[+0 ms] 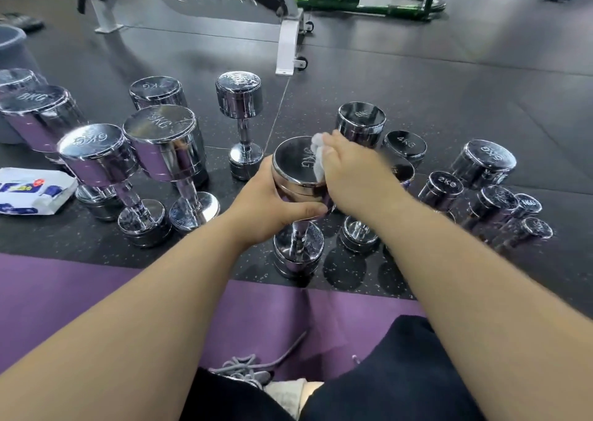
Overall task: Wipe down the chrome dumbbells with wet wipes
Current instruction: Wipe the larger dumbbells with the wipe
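Gym room, dark speckled floor (417,99), purple mat (80,285) close to person. Far left: grey bucket (12,44), inside not seen. White-blue wipe pack (32,191) lies on floor at left, cannot tell what is in it. In middle, dumbbell (295,163) stands on end on floor, just past mat. Shiny silver, flat round top with "KG" letters, thin handle, round bottom. Fingers of left hand (266,202) curl round side of top. Fingers of right hand (349,176) hold white wet wipe (318,165) on top face. Many other dumbbells (160,144) stand on both sides.

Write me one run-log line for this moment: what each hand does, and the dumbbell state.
step: wiping top face | left hand: grips dumbbell upper head | right hand: holds wet wipe on it | dumbbell: upright
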Action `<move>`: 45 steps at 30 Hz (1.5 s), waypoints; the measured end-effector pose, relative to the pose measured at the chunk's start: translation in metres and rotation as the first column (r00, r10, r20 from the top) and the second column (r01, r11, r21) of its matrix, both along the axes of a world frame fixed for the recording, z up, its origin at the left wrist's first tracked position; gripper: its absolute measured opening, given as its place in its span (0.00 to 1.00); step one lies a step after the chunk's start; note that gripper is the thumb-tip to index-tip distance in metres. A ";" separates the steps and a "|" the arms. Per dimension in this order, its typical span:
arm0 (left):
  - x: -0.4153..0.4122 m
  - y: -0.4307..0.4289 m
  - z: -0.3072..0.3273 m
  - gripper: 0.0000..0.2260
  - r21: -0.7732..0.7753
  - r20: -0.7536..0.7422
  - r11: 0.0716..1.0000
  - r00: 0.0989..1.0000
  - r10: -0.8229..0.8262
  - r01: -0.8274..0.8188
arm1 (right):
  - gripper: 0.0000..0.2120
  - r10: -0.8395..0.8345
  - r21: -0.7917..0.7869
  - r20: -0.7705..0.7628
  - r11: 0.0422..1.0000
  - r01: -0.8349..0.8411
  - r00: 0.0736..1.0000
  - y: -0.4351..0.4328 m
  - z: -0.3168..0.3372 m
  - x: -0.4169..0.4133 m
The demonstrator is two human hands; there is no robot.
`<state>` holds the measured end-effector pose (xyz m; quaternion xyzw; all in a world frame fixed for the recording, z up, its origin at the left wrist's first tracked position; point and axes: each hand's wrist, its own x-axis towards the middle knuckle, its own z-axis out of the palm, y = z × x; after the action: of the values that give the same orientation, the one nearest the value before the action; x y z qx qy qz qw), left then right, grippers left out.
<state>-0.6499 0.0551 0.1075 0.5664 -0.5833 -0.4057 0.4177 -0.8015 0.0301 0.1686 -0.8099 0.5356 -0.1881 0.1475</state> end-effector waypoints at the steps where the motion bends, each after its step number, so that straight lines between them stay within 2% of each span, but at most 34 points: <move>1: 0.001 0.000 -0.001 0.40 -0.003 -0.004 1.000 1.000 0.003 -0.003 | 0.22 -0.043 -0.002 0.183 0.999 0.044 0.982 0.014 -0.013 -0.002; 2: 0.000 0.000 -0.001 0.39 -0.007 -0.005 1.000 1.000 0.004 -0.004 | 0.22 -0.111 0.041 0.382 0.994 0.103 0.918 0.033 -0.023 -0.003; 3: -0.002 0.001 0.000 0.38 -0.004 -0.008 1.000 1.000 0.009 -0.009 | 0.21 -0.194 0.114 0.554 0.981 0.157 0.810 0.049 -0.037 0.000; 4: -0.002 0.003 0.001 0.38 -0.005 -0.008 1.000 1.000 0.020 -0.020 | 0.21 -0.241 0.187 0.641 0.970 0.156 0.728 0.058 -0.047 0.006; 6: -0.001 0.003 0.002 0.37 0.001 -0.017 1.000 0.999 0.031 -0.031 | 0.23 -0.289 0.294 0.715 0.950 0.102 0.636 0.047 -0.058 0.013; 8: -0.004 0.007 0.004 0.36 0.030 -0.012 0.999 0.999 0.032 -0.032 | 0.22 -0.403 0.429 0.804 0.902 0.044 0.438 0.022 -0.046 0.010; 10: -0.005 0.009 0.006 0.35 0.038 -0.006 0.999 0.999 0.035 -0.035 | 0.23 -0.448 0.486 0.830 0.873 -0.037 0.331 0.008 -0.042 0.009; 11: -0.005 0.010 0.007 0.35 0.038 -0.011 0.999 0.999 0.040 -0.039 | 0.25 -0.442 0.488 0.838 0.870 -0.075 0.320 0.008 -0.050 0.011; 12: -0.005 0.010 0.008 0.34 0.037 -0.016 0.998 0.999 0.043 -0.042 | 0.28 -0.418 0.475 0.836 0.876 -0.086 0.355 0.014 -0.064 0.015; 15: -0.005 0.009 0.008 0.35 0.033 -0.018 0.999 0.999 0.039 -0.038 | 0.46 -0.379 0.453 0.823 0.888 -0.085 0.423 0.032 -0.086 0.022; 20: -0.005 0.008 0.004 0.36 0.058 -0.041 0.998 0.998 0.039 -0.037 | 0.50 -0.405 0.460 0.843 0.884 -0.084 0.353 0.011 -0.070 0.024; 23: -0.005 0.009 0.008 0.34 0.054 -0.020 0.998 0.999 0.036 -0.035 | 0.44 -0.320 0.383 0.867 0.918 -0.101 0.383 0.051 -0.081 0.033; 27: -0.006 0.011 0.011 0.34 0.049 -0.012 0.998 0.999 0.038 -0.037 | 0.48 -0.407 0.460 0.858 0.880 -0.116 0.314 0.020 -0.066 0.027; 29: -0.006 0.012 0.011 0.35 0.058 -0.021 0.998 0.999 0.030 -0.028 | 0.47 -0.412 0.485 0.832 0.865 -0.128 0.371 0.008 -0.064 0.024; 33: -0.007 0.013 0.016 0.34 0.052 -0.007 0.998 1.000 0.025 -0.024 | 0.31 -0.366 0.448 0.866 0.871 -0.204 0.340 0.036 -0.068 0.014; 36: -0.007 0.011 0.012 0.34 0.056 -0.026 0.998 0.999 0.026 -0.024 | 0.31 -0.359 0.433 0.881 0.874 -0.221 0.309 0.027 -0.056 0.011; 39: -0.007 0.013 0.013 0.34 0.062 -0.026 0.998 0.999 0.032 -0.031 | 0.30 -0.329 0.439 0.855 0.871 -0.220 0.402 0.028 -0.062 0.007; 40: -0.007 0.013 0.013 0.34 0.062 -0.007 0.998 0.999 0.031 -0.030 | 0.29 -0.343 0.449 0.848 0.870 -0.205 0.403 0.030 -0.066 0.005; 43: -0.005 0.010 0.012 0.34 0.058 0.001 0.998 0.999 0.032 -0.032 | 0.29 -0.374 0.449 0.871 0.868 -0.209 0.318 0.028 -0.063 0.006; 45: -0.004 0.008 0.009 0.34 0.048 -0.001 0.998 1.000 0.031 -0.031 | 0.27 -0.368 0.437 0.878 0.877 -0.198 0.307 0.025 -0.063 0.010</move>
<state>-0.6537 0.0633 0.1170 0.5851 -0.5640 -0.4135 0.4106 -0.7912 0.0554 0.1057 -0.4496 0.4167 -0.4986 0.6129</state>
